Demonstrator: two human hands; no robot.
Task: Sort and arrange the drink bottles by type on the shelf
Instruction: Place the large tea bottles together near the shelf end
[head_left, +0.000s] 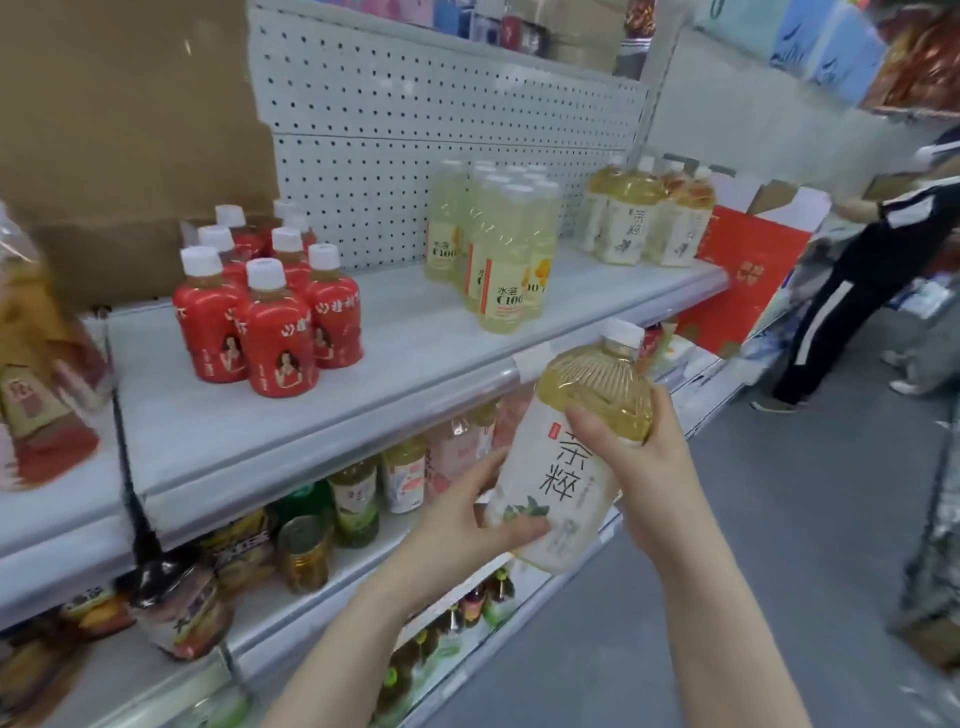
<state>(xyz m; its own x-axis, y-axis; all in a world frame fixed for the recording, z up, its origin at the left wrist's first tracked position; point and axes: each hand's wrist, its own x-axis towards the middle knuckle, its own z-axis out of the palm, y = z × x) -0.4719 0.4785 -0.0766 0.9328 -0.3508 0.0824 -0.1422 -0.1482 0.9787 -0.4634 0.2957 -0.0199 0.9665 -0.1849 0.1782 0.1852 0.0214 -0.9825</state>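
Note:
A yellow tea bottle (566, 457) with a white label and white cap is tilted in front of the shelf edge, held in both hands. My left hand (467, 514) cups its base from below. My right hand (644, 457) grips its upper body. On the grey shelf (395, 364) stand three groups: red-labelled bottles (265, 306) at the left, pale yellow C100 bottles (493, 249) in the middle, and matching yellow tea bottles (644, 218) at the far right.
A lower shelf (322, 582) holds mixed bottles and a can (304, 553). Bagged bottles (41, 374) sit at the far left. A cardboard sheet (130, 130) leans against the pegboard. A person (872, 270) bends over red boxes (743, 275) in the aisle at the right.

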